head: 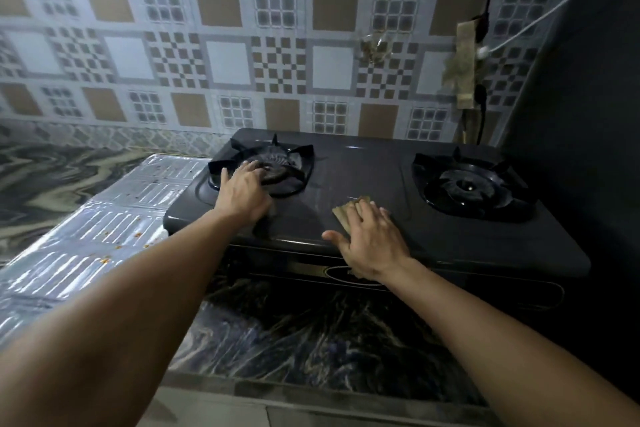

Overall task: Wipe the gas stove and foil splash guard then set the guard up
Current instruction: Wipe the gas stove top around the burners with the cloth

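Observation:
A black two-burner gas stove (450, 239) stands on the marble counter. My left hand (244, 196) rests on the stove top with its fingers on the left burner's pan support (294, 163). My right hand (372, 239) lies flat on a folded tan cloth (343, 213), pressing it onto the stove top between the two burners. The right burner (467, 185) is uncovered. The silver foil splash guard (90, 232) lies flat on the counter left of the stove, with orange food specks on it.
The patterned tile wall (225, 59) rises close behind the stove. Cables and a taped socket (465, 66) hang at the back right beside a dark wall (581, 114). The marble counter (311, 340) runs in front of the stove to its edge.

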`<move>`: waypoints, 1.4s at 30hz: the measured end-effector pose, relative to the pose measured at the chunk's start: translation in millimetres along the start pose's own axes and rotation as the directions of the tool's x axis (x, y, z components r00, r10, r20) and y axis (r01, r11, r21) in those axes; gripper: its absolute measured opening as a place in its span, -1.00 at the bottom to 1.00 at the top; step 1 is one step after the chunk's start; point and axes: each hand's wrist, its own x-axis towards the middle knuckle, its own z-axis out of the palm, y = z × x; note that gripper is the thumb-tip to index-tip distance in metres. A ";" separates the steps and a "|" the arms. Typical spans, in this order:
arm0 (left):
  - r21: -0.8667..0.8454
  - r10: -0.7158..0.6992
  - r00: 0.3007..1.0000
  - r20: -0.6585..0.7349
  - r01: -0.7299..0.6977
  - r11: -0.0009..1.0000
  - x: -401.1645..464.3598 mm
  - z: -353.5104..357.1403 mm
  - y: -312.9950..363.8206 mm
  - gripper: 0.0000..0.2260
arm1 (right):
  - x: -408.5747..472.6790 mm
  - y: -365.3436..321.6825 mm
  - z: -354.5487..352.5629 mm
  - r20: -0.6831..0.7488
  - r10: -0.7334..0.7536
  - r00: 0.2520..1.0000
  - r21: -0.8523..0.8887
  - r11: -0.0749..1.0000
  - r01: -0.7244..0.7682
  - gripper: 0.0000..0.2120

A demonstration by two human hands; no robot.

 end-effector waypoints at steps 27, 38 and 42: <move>-0.601 -0.415 0.799 0.436 0.602 0.526 -38.1 -22.7 -195.0 -0.78 | 82.8 -151.0 -15.4 0.528 -0.413 0.742 0.035 0.884 0.466 0.13; -0.618 -0.382 0.774 0.505 0.633 0.466 -34.4 -16.8 -203.1 -0.77 | 93.3 -177.9 15.1 0.336 -0.492 0.803 0.162 0.870 0.465 -0.06; -0.647 -0.315 0.717 0.622 0.697 0.309 -38.7 -19.9 -203.9 -0.72 | 113.2 -219.8 22.9 0.311 -0.484 0.818 0.215 0.874 0.436 -0.07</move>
